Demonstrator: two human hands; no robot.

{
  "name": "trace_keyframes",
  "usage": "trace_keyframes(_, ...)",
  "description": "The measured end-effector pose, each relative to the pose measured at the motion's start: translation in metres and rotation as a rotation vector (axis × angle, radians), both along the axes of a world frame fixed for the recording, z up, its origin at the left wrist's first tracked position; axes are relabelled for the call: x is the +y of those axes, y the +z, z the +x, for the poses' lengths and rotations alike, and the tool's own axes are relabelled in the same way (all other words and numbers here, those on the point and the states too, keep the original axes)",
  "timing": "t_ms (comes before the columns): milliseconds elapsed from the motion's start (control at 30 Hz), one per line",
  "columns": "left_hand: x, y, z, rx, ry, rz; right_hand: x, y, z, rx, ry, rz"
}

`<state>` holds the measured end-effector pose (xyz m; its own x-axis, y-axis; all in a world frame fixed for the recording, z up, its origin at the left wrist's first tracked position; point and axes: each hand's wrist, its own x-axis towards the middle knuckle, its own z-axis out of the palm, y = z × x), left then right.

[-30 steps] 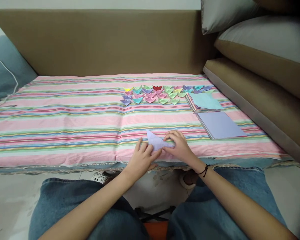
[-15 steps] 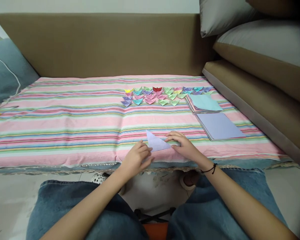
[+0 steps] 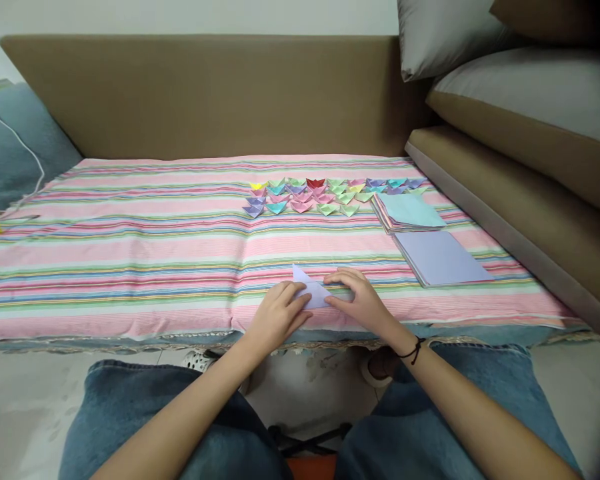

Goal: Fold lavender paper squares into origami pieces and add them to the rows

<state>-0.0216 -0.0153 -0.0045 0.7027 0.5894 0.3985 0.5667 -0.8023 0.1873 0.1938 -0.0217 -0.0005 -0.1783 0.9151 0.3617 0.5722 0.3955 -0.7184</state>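
Note:
A folded sheet of pale lavender origami paper (image 3: 316,295) lies on the striped cloth near its front edge. One pointed corner stands out at its upper left. My left hand (image 3: 279,312) holds the left side of the paper, thumb and fingers bent over it. At the right corner, my right hand (image 3: 363,301) grips the paper's edge between thumb and fingertips. Part of the sheet is hidden under the fingers. Beyond the hands, several small folded paper boats (image 3: 300,207) in many colours stand in rows.
To the right lie a stack of lavender paper squares (image 3: 443,259) and, behind it, a stack topped with light blue paper (image 3: 413,211). Cushions (image 3: 505,180) are piled along the right side. A brown backrest (image 3: 205,97) closes off the rear. A white cable (image 3: 23,143) runs at far left.
My right hand has moved left and brought the paper's right corner inward, so the sheet looks narrower. My left hand has come further over the paper. The view has tilted slightly.

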Motion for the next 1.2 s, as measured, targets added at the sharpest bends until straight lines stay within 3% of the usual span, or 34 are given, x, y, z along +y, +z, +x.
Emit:
trace_keyframes(100, 0.005, -0.002, 0.002, 0.034, -0.028, 0.048, 0.002, 0.001, -0.001, 0.031, -0.033, -0.021)
trace_keyframes(200, 0.007, 0.002, 0.003, 0.038, -0.071, 0.061, 0.003, 0.006, 0.002, 0.210, -0.060, -0.113)
trace_keyframes(300, 0.008, 0.014, 0.003, -0.122, -0.005, -0.030, 0.004, 0.016, 0.007, 0.411, -0.062, -0.173)
trace_keyframes(367, 0.010, 0.024, 0.004, -0.362, 0.147, -0.185, 0.004, 0.023, 0.008, 0.522, -0.010, -0.176)
trace_keyframes(433, 0.012, 0.034, 0.005, -0.595, 0.227, -0.449, 0.004, 0.030, 0.007, 0.620, 0.085, -0.229)
trace_keyframes(533, 0.016, 0.042, 0.009, -0.827, 0.207, -0.830, 0.003, 0.034, -0.002, 0.712, 0.209, -0.401)
trace_keyframes(633, 0.016, 0.042, 0.015, -0.907, 0.190, -1.010, 0.003, 0.033, -0.012, 0.738, 0.218, -0.503)
trace_keyframes(867, 0.015, 0.033, 0.022, -1.045, 0.177, -1.182, 0.006, 0.033, -0.022, 0.768, 0.054, -0.505)
trace_keyframes(1033, 0.016, 0.029, 0.020, -1.128, 0.234, -1.221, 0.005, 0.033, -0.024, 0.921, 0.168, -0.636)
trace_keyframes(1200, 0.015, 0.030, 0.020, -1.154, 0.199, -1.222, 0.002, 0.035, -0.026, 0.989, 0.205, -0.697)
